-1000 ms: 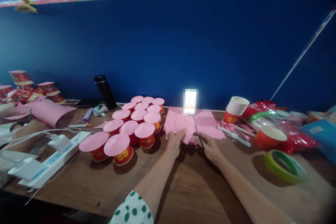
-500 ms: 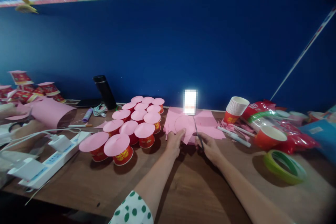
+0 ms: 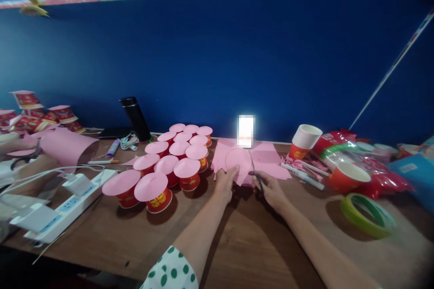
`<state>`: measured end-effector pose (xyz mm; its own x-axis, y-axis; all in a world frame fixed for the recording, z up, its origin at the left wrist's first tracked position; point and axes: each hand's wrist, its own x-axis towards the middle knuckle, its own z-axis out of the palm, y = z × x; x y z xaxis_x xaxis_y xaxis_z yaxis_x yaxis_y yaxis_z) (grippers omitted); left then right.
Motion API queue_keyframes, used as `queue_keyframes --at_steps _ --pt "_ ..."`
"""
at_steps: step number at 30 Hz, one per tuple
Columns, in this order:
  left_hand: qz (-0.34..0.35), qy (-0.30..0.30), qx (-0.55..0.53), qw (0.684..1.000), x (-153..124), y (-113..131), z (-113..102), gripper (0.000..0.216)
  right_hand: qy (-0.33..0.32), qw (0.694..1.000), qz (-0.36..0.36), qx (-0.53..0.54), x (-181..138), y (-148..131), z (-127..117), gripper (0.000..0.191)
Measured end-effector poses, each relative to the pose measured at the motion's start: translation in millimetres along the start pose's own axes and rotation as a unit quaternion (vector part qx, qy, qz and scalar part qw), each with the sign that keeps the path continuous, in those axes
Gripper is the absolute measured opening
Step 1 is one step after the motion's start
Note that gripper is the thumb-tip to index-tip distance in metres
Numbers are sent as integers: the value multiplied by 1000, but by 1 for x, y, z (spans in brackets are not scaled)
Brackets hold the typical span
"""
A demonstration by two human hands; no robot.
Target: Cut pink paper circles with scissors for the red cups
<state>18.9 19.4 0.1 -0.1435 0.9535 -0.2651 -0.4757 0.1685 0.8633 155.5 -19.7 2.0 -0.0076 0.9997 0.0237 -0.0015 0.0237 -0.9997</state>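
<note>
Pinched in my left hand [image 3: 226, 184] is a piece of pink paper [image 3: 237, 161] with a circle outlined on it. My right hand [image 3: 269, 189] is closed around a pair of scissors [image 3: 257, 174], whose blades point away from me at the paper's right edge. More pink sheets [image 3: 267, 156] lie flat beneath and behind the piece. To the left of my hands stand several red paper cups [image 3: 159, 201], upside down, each topped with a pink paper disc [image 3: 151, 186].
A stack of paper cups [image 3: 305, 140], white pens [image 3: 301, 176], a lone cup [image 3: 349, 176] and green tape [image 3: 368, 215] lie right. Left are a power strip [image 3: 71, 207], a black flask [image 3: 134, 119] and another person's hand [image 3: 37, 174]. A lit, blurred screen [image 3: 246, 131] stands behind the sheets.
The scissors have shifted very slightly at the paper's right edge. My left hand and the pink piece stay in almost the same place.
</note>
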Motion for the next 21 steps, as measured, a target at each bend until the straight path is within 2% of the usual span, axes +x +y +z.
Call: queue_keyframes --at_steps 4,10,15,21 --pt "8 -18 -10 1000 -1 0 0 44 1 1000 9 5 0 0 1 48" --pt "13 8 25 1000 4 -4 -3 48 -9 1000 15 22 0 1 0 48" --pt "41 5 41 998 7 -8 -5 46 -11 999 10 29 1 2 -1 47" --pt "44 2 48 998 7 -8 -4 45 -7 999 23 35 0 0 -1 47"
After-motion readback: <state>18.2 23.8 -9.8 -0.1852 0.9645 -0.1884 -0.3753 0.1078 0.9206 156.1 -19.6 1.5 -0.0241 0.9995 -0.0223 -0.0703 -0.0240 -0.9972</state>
